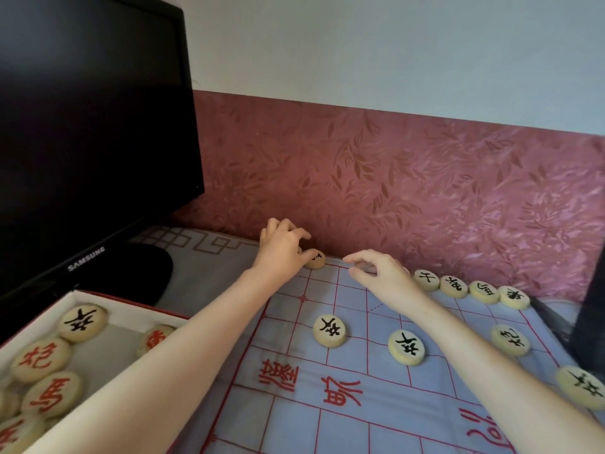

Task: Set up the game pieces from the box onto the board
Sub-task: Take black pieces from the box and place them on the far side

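Note:
A blue cloth board (pixel 343 417) with red grid lines lies in front of me. My left hand (pixel 281 249) reaches to its far left corner, fingers pinching a round cream piece (pixel 316 259) with a black character that rests on the corner. My right hand (pixel 379 273) hovers over the far edge beside it, fingers curled and apart, nothing visible in them. Several black-marked pieces (pixel 471 288) line the far edge to the right. Two more (pixel 329 330) (pixel 406 347) sit mid-board. The open white box (pixel 108 314) at the lower left holds several red-marked and black-marked pieces (pixel 50 394).
A dark Samsung monitor (pixel 85 132) stands at the left, its black base (pixel 147 267) just beyond the box. A red leaf-patterned wall panel (pixel 425 191) runs right behind the board's far edge. A dark object (pixel 589 319) stands at the right edge.

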Tool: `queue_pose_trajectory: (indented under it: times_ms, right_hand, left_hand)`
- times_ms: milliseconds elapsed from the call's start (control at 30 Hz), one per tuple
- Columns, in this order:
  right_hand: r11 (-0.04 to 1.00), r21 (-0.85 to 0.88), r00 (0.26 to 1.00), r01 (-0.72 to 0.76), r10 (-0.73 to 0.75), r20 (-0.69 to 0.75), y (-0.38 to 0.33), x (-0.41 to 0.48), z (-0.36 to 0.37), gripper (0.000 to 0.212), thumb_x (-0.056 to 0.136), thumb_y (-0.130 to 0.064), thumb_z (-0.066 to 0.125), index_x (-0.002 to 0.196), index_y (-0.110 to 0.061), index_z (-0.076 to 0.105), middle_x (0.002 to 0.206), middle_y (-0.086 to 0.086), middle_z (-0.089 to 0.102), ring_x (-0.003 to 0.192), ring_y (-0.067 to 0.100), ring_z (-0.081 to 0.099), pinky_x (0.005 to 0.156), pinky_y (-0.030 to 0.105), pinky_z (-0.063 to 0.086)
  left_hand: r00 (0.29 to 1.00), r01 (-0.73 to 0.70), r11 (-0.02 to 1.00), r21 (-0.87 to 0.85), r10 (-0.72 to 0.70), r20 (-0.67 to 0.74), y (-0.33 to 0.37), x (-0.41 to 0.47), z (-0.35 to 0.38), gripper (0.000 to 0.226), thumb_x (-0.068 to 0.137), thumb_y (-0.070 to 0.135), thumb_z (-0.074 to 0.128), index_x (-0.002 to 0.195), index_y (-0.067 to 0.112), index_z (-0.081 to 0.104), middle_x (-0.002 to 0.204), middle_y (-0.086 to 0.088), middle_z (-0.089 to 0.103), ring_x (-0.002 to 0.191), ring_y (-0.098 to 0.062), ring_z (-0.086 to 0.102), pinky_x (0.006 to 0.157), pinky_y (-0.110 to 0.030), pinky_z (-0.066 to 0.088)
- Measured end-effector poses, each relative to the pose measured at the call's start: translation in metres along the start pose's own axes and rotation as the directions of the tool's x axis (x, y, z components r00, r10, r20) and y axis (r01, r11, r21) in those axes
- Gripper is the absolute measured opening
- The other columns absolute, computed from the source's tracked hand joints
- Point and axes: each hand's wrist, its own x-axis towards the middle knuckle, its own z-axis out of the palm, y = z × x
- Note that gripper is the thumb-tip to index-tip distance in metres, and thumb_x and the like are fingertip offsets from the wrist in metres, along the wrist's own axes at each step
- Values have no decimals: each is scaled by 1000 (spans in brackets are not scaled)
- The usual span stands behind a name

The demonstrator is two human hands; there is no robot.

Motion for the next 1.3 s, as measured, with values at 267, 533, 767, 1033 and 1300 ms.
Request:
queue_pose_trajectory:
  times_ms: [267, 533, 767, 1033, 1300]
  right_hand:
    - [997, 20, 995, 76, -78, 70, -45, -14, 12, 25, 91, -22, 57, 115, -26, 63, 115, -12, 63, 113, 5, 53, 104, 30, 39]
    - [989, 60, 970, 138, -147, 194, -110, -46, 45, 29, 92, -22, 56, 121, -23, 60, 117, -12, 59, 110, 0, 51, 88, 12, 36]
    - [965, 56, 895, 256, -259, 363, -167, -84, 81, 34, 89, -33, 59, 122, -28, 58, 124, -9, 60, 111, 3, 52, 95, 24, 41]
    - [933, 26, 808, 359, -325, 491, -205, -126, 113, 44, 87, -39, 62, 128, -24, 55, 120, -6, 52, 110, 4, 44, 100, 25, 38]
    - [928, 13, 814, 371, -332, 477, -214, -135, 138, 36, 89, -35, 58, 124, -31, 56, 126, -3, 55, 113, 7, 48, 98, 24, 39]
  left_hand:
    - [999, 23, 982, -187, -29, -26, -10, -32, -66, 21, 87, 17, 60, 107, 19, 67, 116, -5, 52, 110, -23, 49, 96, -36, 43]
    - [990, 142, 969, -203, -136, 44, -52, -108, -117, 20, 90, 14, 55, 102, 23, 68, 113, 1, 53, 105, -15, 53, 91, -28, 43]
    - [977, 202, 950, -239, -180, 110, -82, -181, -159, 21, 90, 12, 55, 105, 20, 68, 110, 4, 59, 102, -12, 57, 85, -18, 43]
    - [975, 221, 935, -276, -204, 90, -101, -251, -195, 26, 84, 14, 64, 88, 39, 65, 95, 9, 64, 88, -6, 62, 71, -20, 51]
    - [965, 157, 974, -162, -117, 233, -105, -294, -207, 32, 73, 33, 75, 103, 37, 65, 104, 21, 61, 95, 7, 55, 75, -5, 44]
